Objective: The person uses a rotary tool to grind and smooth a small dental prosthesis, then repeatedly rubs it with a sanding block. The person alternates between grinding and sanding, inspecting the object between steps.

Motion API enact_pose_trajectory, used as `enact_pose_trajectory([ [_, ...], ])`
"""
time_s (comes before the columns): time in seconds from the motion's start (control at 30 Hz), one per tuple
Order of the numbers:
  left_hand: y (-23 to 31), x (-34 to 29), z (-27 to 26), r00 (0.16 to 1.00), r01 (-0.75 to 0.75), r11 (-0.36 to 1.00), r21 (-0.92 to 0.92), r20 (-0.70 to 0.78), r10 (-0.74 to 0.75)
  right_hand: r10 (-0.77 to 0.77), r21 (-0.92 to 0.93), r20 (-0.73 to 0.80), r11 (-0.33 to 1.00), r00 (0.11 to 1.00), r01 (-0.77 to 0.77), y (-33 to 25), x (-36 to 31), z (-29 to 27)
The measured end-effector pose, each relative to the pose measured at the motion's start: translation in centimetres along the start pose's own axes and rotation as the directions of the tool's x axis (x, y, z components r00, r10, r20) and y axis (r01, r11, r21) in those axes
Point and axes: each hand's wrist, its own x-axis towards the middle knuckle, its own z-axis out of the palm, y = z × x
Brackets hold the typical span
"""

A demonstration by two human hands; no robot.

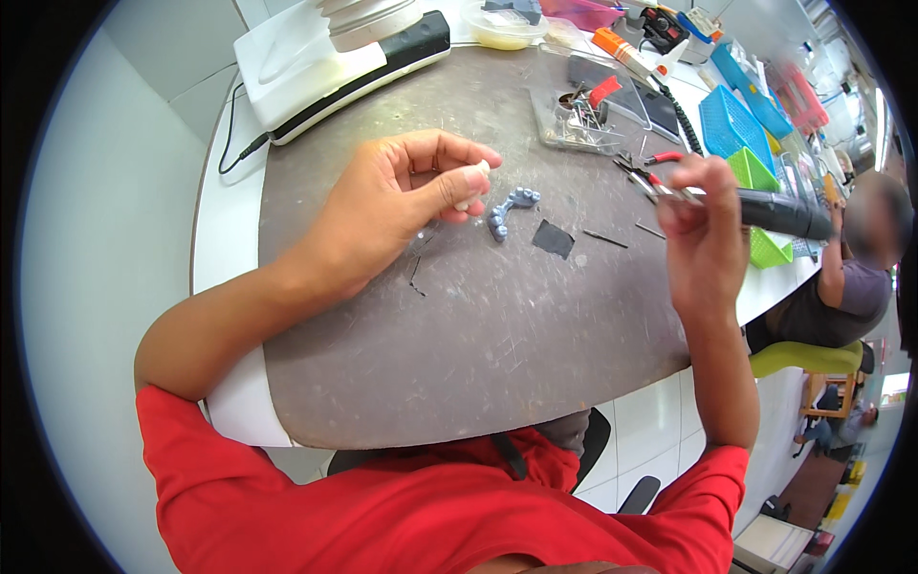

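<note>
My left hand [387, 196] pinches a small white piece, which looks like a dental crown or bridge [483, 169], between thumb and fingers above the bench. My fingers partly cover it. On the right, my raised right hand [706, 239] grips a black cylindrical handpiece [784, 212]; its tip and my fingers are somewhat blurred. Just right of my left fingers lies a grey-blue curved dental model [512, 210] with tooth shapes. Beside it are a dark square of sheet [553, 239] and a thin dark rod-like bit [604, 238].
A white machine with a wide ribbed hose [368, 24] stands at the back left. A clear box of small tools [583, 115] sits at the back, with red-handled pliers [660, 158] nearby. Blue [734, 124] and green baskets [751, 170] line the right. Another person [851, 277] sits beyond.
</note>
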Motion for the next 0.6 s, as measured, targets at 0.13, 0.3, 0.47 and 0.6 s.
enact_pose_trajectory([
  [0.13, 0.1, -0.4, 0.4, 0.998, 0.053, 0.99, -0.128, 0.024, -0.05, -0.06, -0.374, 0.243, 0.915, 0.968, 0.151, -0.3, 1.1, 5.3],
  [0.3, 0.1, -0.4, 0.5, 0.997, 0.074, 0.961, -0.265, 0.033, -0.068, -0.177, -0.366, 0.534, 0.833, 0.826, 0.415, 1.6, 1.8, 5.1],
  [0.47, 0.4, -0.5, 0.6, 0.989, 0.148, 0.939, -0.311, 0.066, -0.134, -0.25, -0.29, 0.547, 0.838, 0.799, 0.461, 3.0, 0.9, 4.9],
  [0.6, 0.7, -0.5, 0.7, 0.985, 0.173, 0.938, -0.3, 0.057, -0.164, -0.253, -0.233, 0.619, 0.844, 0.743, 0.482, 3.1, 1.6, 5.0],
])
